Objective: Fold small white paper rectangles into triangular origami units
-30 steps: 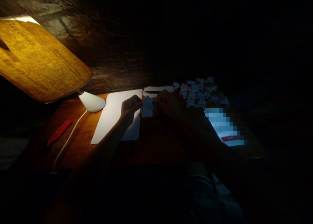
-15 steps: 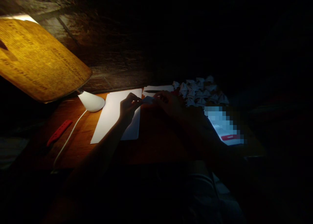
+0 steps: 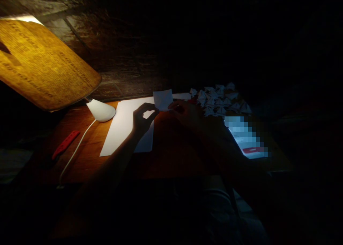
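In dim lamp light, my left hand (image 3: 143,119) and my right hand (image 3: 186,113) meet over a wooden table (image 3: 171,159). Both pinch the lower edge of a small white paper piece (image 3: 162,98), which stands up between them. My left thumb and forefinger form a ring at its left corner. My right hand's fingers are curled at its right corner and are mostly in shadow. A larger white sheet (image 3: 125,125) lies flat under and left of my left hand.
A pile of several folded white paper pieces (image 3: 219,100) lies at the back right. A lit phone screen (image 3: 248,138) rests on the right. A lamp with a yellow shade (image 3: 43,63) and white base (image 3: 101,110) stands left, beside a white cord (image 3: 77,146) and a red strip (image 3: 65,144).
The small paper was held low and flat between my hands; now it is turned upright and raised toward the back. My hands stayed nearly in place.
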A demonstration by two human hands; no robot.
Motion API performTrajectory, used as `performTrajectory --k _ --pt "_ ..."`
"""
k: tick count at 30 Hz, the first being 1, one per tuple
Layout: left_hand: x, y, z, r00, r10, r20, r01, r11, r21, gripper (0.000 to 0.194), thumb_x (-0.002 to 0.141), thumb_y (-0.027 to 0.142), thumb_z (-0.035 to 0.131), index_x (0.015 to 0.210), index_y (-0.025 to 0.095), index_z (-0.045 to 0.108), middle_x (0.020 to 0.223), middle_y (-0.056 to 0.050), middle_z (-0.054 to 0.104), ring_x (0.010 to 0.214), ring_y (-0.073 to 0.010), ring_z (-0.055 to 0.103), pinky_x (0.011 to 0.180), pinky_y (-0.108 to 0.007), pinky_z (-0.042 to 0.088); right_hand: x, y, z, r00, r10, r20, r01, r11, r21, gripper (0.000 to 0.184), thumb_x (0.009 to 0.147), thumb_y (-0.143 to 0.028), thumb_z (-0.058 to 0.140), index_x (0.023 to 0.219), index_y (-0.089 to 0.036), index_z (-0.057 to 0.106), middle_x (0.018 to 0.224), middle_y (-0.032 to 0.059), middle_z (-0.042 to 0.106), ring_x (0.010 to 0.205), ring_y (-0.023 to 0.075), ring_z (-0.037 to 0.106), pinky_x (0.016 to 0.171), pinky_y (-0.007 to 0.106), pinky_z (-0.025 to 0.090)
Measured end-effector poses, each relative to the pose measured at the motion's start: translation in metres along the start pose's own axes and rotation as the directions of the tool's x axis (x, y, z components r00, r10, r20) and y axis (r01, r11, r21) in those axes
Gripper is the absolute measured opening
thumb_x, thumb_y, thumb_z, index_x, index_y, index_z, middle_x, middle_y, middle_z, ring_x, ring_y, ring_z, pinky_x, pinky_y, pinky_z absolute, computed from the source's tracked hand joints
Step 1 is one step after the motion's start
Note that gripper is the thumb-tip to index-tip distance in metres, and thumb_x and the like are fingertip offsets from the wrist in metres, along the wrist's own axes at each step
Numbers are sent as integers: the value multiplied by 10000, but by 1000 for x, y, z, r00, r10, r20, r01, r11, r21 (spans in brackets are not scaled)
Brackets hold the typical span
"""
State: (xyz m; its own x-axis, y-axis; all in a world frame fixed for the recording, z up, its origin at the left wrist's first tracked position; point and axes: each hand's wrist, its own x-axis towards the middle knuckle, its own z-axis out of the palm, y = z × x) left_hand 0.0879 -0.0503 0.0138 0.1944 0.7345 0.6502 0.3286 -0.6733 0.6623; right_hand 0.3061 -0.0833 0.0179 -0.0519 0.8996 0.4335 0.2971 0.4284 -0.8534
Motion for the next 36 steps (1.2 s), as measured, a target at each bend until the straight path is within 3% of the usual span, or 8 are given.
performTrajectory --k 4,8,12,15,23,27,30,36 --pt "-2 -5 1 1000 -24 -14 24 999 -46 136 823 280 813 868 194 718 870 -31 729 819 -162 681 786 -322 556 -1 2 2 1000 -30 6 30 1000 -2 123 918 -330 721 901 -210 701 954 55 764 857 201 704 793 337 553" --pt "-4 -11 5 996 -77 -51 66 977 -205 376 718 289 911 937 217 614 841 6 679 765 -135 668 744 -281 557 -1 5 3 998 11 -54 -9 999 31 293 879 -404 778 1052 -222 627 911 38 737 802 194 683 731 328 540" --pt "-7 -13 9 978 -192 84 210 884 -417 582 708 356 936 1109 251 527 867 7 731 807 -157 727 772 -288 582 -1 5 3 996 77 -39 -73 994 76 415 836 -381 814 1143 -231 578 854 15 729 768 195 681 694 326 537" --pt "-8 -11 11 942 -274 192 334 815 -474 649 695 377 950 1177 232 541 905 -32 773 830 -196 767 789 -313 611 -2 2 3 996 93 -9 -92 991 97 408 823 -375 816 1139 -227 603 812 3 725 769 202 689 700 332 548" --pt "-6 -6 7 927 -326 187 375 821 -430 539 652 306 964 1072 180 651 889 -35 769 813 -194 763 785 -313 642 -3 -1 6 994 89 58 -92 995 43 333 786 -323 836 1075 -198 726 1008 63 783 863 216 705 776 357 571" --pt "-6 -1 9 935 -308 174 353 841 -411 480 654 297 951 1036 176 688 913 -44 774 879 -210 765 834 -338 640 -3 1 8 980 120 157 -132 989 67 230 814 -292 799 1016 -185 770 1007 73 804 891 226 728 816 378 588" --pt "-7 1 10 929 -316 192 369 829 -421 447 630 317 959 984 167 731 875 -54 781 861 -226 768 812 -347 636 -3 0 7 977 130 167 -144 987 75 187 829 -285 772 994 -201 800 1006 68 820 906 235 745 855 407 598" --pt "-8 4 9 913 -352 204 405 829 -384 344 599 349 971 775 148 754 737 -59 770 706 -215 742 688 -339 635 -5 -2 5 972 30 234 -60 991 119 206 845 -409 773 902 -219 826 965 54 820 919 250 754 827 398 599"
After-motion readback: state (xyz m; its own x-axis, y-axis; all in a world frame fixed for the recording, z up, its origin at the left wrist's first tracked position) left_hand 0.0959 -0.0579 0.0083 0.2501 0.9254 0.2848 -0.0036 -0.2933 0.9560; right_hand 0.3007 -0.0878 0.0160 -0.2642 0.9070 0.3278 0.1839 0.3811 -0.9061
